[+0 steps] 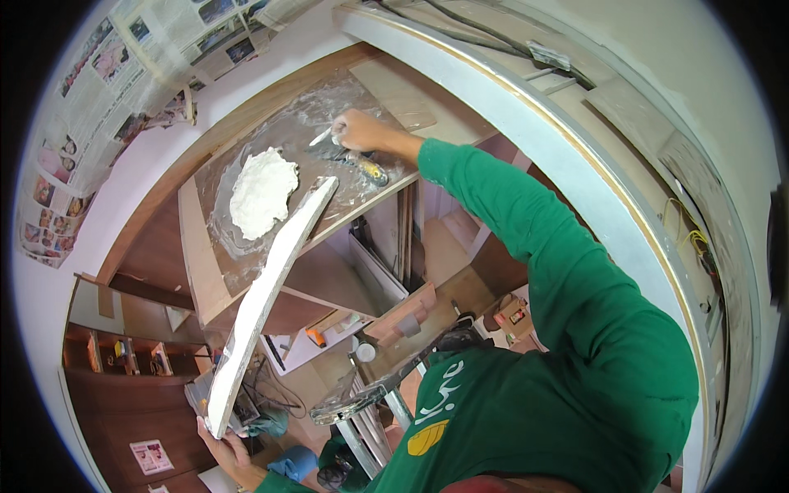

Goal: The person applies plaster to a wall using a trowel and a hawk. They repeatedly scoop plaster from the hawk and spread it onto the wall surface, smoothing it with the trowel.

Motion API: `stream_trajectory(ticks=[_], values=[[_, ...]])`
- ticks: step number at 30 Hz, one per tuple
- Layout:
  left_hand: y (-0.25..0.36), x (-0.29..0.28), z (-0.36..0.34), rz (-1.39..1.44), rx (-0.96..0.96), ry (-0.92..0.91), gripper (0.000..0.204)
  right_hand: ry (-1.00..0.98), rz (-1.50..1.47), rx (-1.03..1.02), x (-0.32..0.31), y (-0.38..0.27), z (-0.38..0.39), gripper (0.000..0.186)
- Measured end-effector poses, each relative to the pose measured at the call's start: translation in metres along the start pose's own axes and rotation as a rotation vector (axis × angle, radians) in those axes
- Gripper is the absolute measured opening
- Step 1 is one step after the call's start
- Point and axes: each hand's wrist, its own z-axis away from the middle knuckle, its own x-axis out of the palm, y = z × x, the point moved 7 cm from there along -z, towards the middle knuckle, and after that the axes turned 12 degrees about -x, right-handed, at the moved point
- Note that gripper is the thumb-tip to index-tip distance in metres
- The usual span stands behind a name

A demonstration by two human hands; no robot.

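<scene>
Though well apart, hands (225, 449) (355, 130): left low, right far forward.

1. The right hand (353, 130) is covering part of a thin, white-smeared tool (321, 137), so its handle is not showing clearly.
2. The long white board (265, 283) is hiding a part of the left hand (226, 450).
3. The picture's lower edge is cutting the left sleeve (282, 485).
4. On the newspaper sheets (82, 131), small print is appearing too tiny for reading.
</scene>
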Motion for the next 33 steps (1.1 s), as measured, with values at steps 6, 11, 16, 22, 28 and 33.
stream_trajectory(ticks=[6, 11, 16, 22, 28, 33], values=[[-0.015, -0.042, -0.042, 0.384, -0.181, -0.302, 0.044, 0.050, 0.358, 0.007, 0.004, -0.015, 0.069, 0.063], [0.001, -0.021, -0.005, -0.516, 0.529, -0.271, 0.073, 0.137, 0.432, 0.089, 0.017, 0.033, 0.068, 0.063], [0.000, -0.024, 0.008, -0.511, 0.546, -0.138, 0.064, 0.260, 0.252, 0.070, -0.018, 0.025, 0.088, 0.051], [-0.008, -0.030, -0.001, -0.369, 0.489, 0.020, 0.042, 0.234, 0.338, 0.032, -0.044, 0.009, 0.154, 0.038], [-0.019, -0.028, -0.028, 0.219, 0.014, -0.045, 0.037, 0.142, 0.440, -0.074, -0.035, 0.005, 0.178, 0.036], [-0.012, -0.025, -0.023, 0.160, 0.100, -0.035, 0.036, 0.128, 0.410, -0.148, -0.020, -0.005, 0.174, 0.036]])
